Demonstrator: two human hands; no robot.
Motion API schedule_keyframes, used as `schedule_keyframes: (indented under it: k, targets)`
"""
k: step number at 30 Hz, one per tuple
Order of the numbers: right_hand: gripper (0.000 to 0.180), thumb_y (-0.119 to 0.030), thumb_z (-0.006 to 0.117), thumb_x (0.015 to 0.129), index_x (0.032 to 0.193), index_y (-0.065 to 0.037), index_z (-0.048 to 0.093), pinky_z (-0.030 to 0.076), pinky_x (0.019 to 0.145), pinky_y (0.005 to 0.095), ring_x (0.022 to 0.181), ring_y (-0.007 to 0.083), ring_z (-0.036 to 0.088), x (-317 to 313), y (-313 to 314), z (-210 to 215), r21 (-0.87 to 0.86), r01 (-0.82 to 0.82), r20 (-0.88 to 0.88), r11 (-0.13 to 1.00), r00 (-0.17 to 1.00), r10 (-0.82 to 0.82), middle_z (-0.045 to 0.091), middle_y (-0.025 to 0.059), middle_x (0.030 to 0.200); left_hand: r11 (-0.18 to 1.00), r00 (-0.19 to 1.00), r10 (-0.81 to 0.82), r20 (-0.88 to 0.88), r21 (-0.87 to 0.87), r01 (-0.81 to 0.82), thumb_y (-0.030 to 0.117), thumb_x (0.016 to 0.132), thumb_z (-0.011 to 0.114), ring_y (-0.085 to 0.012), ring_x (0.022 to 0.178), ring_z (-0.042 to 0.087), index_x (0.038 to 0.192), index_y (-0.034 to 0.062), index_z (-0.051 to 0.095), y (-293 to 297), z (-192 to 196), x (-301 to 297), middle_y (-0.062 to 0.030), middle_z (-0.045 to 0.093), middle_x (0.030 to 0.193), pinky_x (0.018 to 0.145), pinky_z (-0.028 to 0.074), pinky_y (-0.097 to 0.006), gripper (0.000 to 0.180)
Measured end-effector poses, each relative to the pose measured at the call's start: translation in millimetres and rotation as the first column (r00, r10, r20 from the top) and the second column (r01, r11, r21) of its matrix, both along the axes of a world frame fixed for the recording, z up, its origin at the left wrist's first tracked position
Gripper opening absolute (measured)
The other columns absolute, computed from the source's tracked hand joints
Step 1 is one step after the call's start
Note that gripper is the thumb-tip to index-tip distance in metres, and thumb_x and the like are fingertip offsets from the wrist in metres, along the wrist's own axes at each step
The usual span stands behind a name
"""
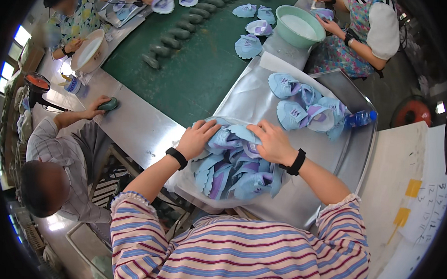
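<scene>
The person in the striped shirt [239, 250] has both bare hands on a heap of light-blue and lilac shoe uppers [246, 182], which fills a clear plastic bag [190, 182] at the near edge of the metal counter [300, 196]. The left hand [196, 138] lies over the heap's left top, its fingers close together; I can't tell whether they pinch anything. The right hand [276, 145] bends over the top at the right, fingers and thumb pinching the edge of one upper [246, 133].

Toward the counter's right edge sits a cluster of similar uppers [291, 115], a blue bottle [360, 118] lying just beside it. A pale green basin [300, 34] stands by the counter's far end. Beyond, dark green shoe lasts [177, 33] run in a row across a green work surface [186, 84], with more uppers [248, 45] along its right edge. Over on the left, a seated co-worker's hand [94, 108] touches a single dark last [108, 104].
</scene>
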State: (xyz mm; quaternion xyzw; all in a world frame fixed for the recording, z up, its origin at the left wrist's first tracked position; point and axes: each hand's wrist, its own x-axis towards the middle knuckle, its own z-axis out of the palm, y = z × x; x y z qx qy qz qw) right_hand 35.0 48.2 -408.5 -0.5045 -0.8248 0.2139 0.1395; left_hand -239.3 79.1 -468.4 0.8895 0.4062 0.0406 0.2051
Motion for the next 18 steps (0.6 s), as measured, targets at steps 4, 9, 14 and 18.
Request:
schedule_keyframes:
  k: [4, 9, 14, 18]
  targets:
    - [0.057, -0.016, 0.055, 0.068, 0.125, -0.012, 0.049, 0.044, 0.085, 0.0428, 0.098, 0.0353, 0.053, 20.9, 7.9, -8.3, -0.197, 0.050, -0.031, 0.979, 0.998, -0.058, 0.056, 0.0181, 0.104, 0.931, 0.960, -0.144, 0.241, 0.361, 0.049, 0.000, 0.066, 0.059, -0.0274, 0.114, 0.049, 0.109, 0.0182, 0.062, 16.2, 14.3, -1.1, -0.0031, 0.057, 0.118, 0.081, 0.045, -0.040, 0.047]
    - [0.054, -0.010, 0.044, 0.075, 0.129, -0.010, 0.046, 0.040, 0.093, 0.0387, 0.108, 0.0341, 0.051, 57.9, 15.4, -11.3, -0.414, 0.161, -0.367, 0.896, 0.871, -0.326, 0.054, 0.0204, 0.119, 0.791, 0.765, -0.195, 0.614, 0.560, -0.248, 0.005, 0.057, 0.069, -0.0382, 0.117, 0.047, 0.094, 0.0200, 0.069, 47.8, 48.4, -2.5, -0.0118, 0.055, 0.117, 0.091, 0.045, -0.046, 0.040]
    - [0.045, -0.012, 0.044, 0.080, 0.122, 0.003, 0.048, 0.041, 0.093, 0.0354, 0.109, 0.0250, 0.053, 112.0, -6.1, -25.9, -0.626, 0.051, -0.767, 0.778, 0.143, -0.626, 0.057, 0.0145, 0.115, 0.822, 0.818, -0.024, 0.574, 0.477, -0.311, 0.000, 0.057, 0.067, -0.0361, 0.117, 0.045, 0.096, 0.0184, 0.069, 71.3, 37.7, -7.6, -0.0095, 0.055, 0.115, 0.092, 0.043, -0.044, 0.043]
    - [0.039, -0.014, 0.046, 0.080, 0.115, 0.002, 0.052, 0.045, 0.088, 0.0368, 0.098, 0.0248, 0.058, 146.6, -23.4, -17.6, -0.716, -0.130, -0.640, 0.686, -0.269, -0.719, 0.060, 0.0120, 0.108, 0.787, 0.737, 0.143, 0.661, 0.376, -0.489, 0.003, 0.063, 0.069, -0.0342, 0.118, 0.043, 0.095, 0.0160, 0.069, 109.4, 24.5, 39.2, -0.0097, 0.054, 0.116, 0.098, 0.037, -0.041, 0.035]
